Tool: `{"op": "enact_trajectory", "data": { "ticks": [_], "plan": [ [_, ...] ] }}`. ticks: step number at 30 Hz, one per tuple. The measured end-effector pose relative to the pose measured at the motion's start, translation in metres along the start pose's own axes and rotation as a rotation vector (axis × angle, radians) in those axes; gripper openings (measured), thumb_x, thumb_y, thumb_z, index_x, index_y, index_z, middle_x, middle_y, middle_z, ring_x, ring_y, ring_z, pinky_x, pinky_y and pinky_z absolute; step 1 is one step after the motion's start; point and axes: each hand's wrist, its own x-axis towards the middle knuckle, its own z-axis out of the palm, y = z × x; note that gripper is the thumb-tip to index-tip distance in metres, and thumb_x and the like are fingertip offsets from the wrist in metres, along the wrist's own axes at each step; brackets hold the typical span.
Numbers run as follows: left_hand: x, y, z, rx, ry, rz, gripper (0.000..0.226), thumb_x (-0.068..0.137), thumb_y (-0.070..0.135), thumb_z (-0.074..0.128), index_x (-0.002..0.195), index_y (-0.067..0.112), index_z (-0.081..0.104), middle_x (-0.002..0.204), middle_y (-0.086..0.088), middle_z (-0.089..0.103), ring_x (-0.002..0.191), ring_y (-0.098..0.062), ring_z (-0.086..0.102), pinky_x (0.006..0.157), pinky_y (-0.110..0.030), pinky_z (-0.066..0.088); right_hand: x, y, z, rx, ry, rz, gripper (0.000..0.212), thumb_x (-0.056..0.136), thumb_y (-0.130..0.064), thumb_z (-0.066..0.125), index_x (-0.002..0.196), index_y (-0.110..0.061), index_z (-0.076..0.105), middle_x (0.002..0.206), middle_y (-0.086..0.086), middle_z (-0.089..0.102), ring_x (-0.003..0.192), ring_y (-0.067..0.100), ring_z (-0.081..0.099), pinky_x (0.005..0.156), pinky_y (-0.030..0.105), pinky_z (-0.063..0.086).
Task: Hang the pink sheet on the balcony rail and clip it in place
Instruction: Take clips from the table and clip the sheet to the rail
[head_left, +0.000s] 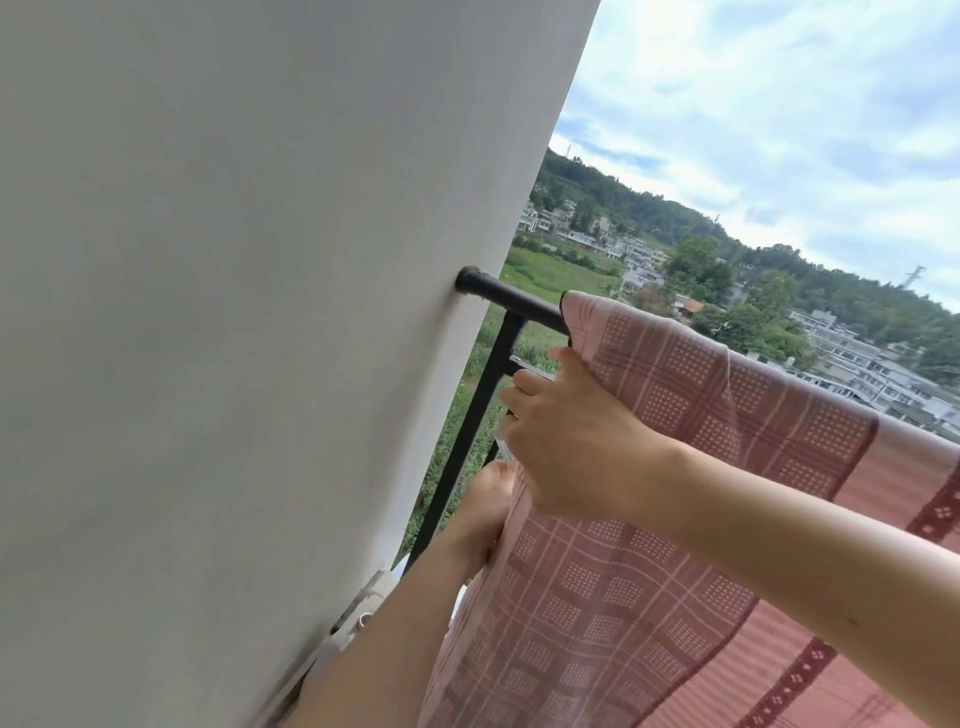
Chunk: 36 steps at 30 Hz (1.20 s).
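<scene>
Pink sheet (665, 395), checked weave with a darker border band, lies draped over the black balcony rail (519, 301). Its end hem sits just short of where the rail meets the white wall (234, 312), and the near half hangs down toward the viewer. The hanging step therefore appears done at this end; the far end is out of view.

Right hand (576, 441) is at the hem just below the rail. The thumb lies against the sheet's edge and the fingers are curled round a pale clip (532, 368), of which only narrow parts show past the knuckles. The identification as a clip is a judgement. It does not yet appear to be closed over cloth and rail, so clipping is the step in hand.

Left hand (483, 514) reaches up beside the hanging edge, near the rail post (483, 395). Its fingers are mostly hidden by the sheet and the right hand; their state cannot be told.

Beyond the rail: green fields, village houses (857, 374), a wooded hill.
</scene>
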Motion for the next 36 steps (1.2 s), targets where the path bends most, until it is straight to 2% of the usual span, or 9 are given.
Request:
{"op": "enact_trajectory", "data": {
  "ticks": [8, 12, 18, 20, 21, 23, 25, 30, 36],
  "plan": [
    [0.001, 0.006, -0.013, -0.184, 0.266, 0.107, 0.039, 0.094, 0.044, 0.050, 0.112, 0.010, 0.055, 0.090, -0.010, 0.066, 0.080, -0.024, 0.066, 0.078, -0.048, 0.054, -0.010, 0.005, 0.004, 0.089, 0.134, 0.008, 0.015, 0.077, -0.015, 0.052, 0.085, -0.018, 0.064, 0.087, -0.003, 0.060, 0.094, 0.020, 0.055, 0.108, 0.041, 0.031],
    [-0.012, 0.003, -0.015, -0.158, 0.372, 0.181, 0.039, 0.095, 0.047, 0.045, 0.115, 0.015, 0.053, 0.095, -0.011, 0.067, 0.084, -0.021, 0.065, 0.077, -0.036, 0.055, -0.010, 0.007, 0.002, 0.074, 0.132, 0.038, 0.022, 0.083, -0.020, 0.050, 0.099, -0.019, 0.063, 0.102, -0.004, 0.063, 0.110, 0.019, 0.053, 0.115, 0.036, 0.004],
    [-0.017, -0.002, -0.015, -0.113, 0.425, 0.210, 0.040, 0.095, 0.047, 0.045, 0.118, 0.015, 0.047, 0.076, -0.008, 0.060, 0.069, -0.017, 0.060, 0.067, -0.029, 0.046, 0.002, 0.004, -0.014, -0.081, 0.035, 0.059, 0.033, 0.079, -0.030, 0.045, 0.107, -0.017, 0.053, 0.080, -0.006, 0.057, 0.099, 0.020, 0.054, 0.110, 0.051, -0.022],
    [-0.017, -0.002, -0.016, -0.101, 0.427, 0.223, 0.038, 0.095, 0.046, 0.045, 0.116, 0.015, 0.048, 0.076, -0.009, 0.059, 0.067, -0.018, 0.058, 0.066, -0.030, 0.045, 0.008, 0.007, -0.026, -0.044, -0.020, 0.044, 0.020, 0.077, -0.030, 0.046, 0.088, -0.020, 0.058, 0.072, -0.006, 0.055, 0.089, 0.018, 0.052, 0.115, 0.054, -0.009],
    [-0.019, -0.001, -0.016, -0.088, 0.423, 0.231, 0.036, 0.094, 0.046, 0.046, 0.115, 0.017, 0.049, 0.079, -0.011, 0.060, 0.068, -0.019, 0.059, 0.066, -0.031, 0.046, 0.011, 0.010, -0.033, -0.005, -0.070, 0.028, 0.012, 0.075, -0.029, 0.048, 0.074, -0.020, 0.057, 0.067, -0.007, 0.053, 0.080, 0.017, 0.051, 0.116, 0.051, 0.012],
    [-0.022, -0.001, -0.016, -0.053, 0.399, 0.238, 0.027, 0.094, 0.045, 0.048, 0.108, 0.023, 0.050, 0.086, -0.014, 0.063, 0.071, -0.021, 0.061, 0.066, -0.032, 0.047, 0.015, 0.015, -0.046, 0.105, -0.232, 0.021, 0.017, 0.075, -0.022, 0.051, 0.059, -0.018, 0.046, 0.059, -0.005, 0.047, 0.063, 0.017, 0.048, 0.075, 0.032, 0.045],
    [-0.027, 0.000, -0.019, -0.031, 0.344, 0.238, 0.019, 0.093, 0.044, 0.051, 0.101, 0.027, 0.050, 0.083, -0.012, 0.066, 0.068, -0.021, 0.062, 0.067, -0.038, 0.052, 0.023, 0.022, -0.050, 0.187, -0.347, 0.034, 0.022, 0.077, -0.014, 0.051, 0.057, -0.015, 0.041, 0.058, -0.002, 0.042, 0.057, 0.019, 0.042, 0.053, 0.028, 0.036],
    [-0.045, 0.018, -0.054, 0.021, 0.269, 0.253, 0.014, 0.083, 0.027, 0.071, 0.094, 0.019, 0.066, 0.095, 0.004, 0.073, 0.095, -0.014, 0.069, 0.089, -0.035, 0.053, 0.040, 0.028, -0.040, 0.271, -0.378, -0.010, 0.029, 0.081, -0.010, 0.058, 0.056, -0.011, 0.044, 0.058, 0.003, 0.042, 0.054, 0.019, 0.039, 0.053, 0.031, 0.036],
    [-0.074, 0.046, -0.091, 0.189, 0.178, 0.324, 0.029, 0.076, 0.013, 0.076, 0.105, 0.011, 0.071, 0.091, 0.001, 0.076, 0.082, -0.007, 0.071, 0.074, -0.012, 0.052, 0.044, 0.024, -0.033, 0.366, -0.456, 0.001, 0.028, 0.080, -0.004, 0.057, 0.059, -0.011, 0.040, 0.062, 0.003, 0.044, 0.056, 0.019, 0.041, 0.054, 0.031, 0.036]
  ]
}}
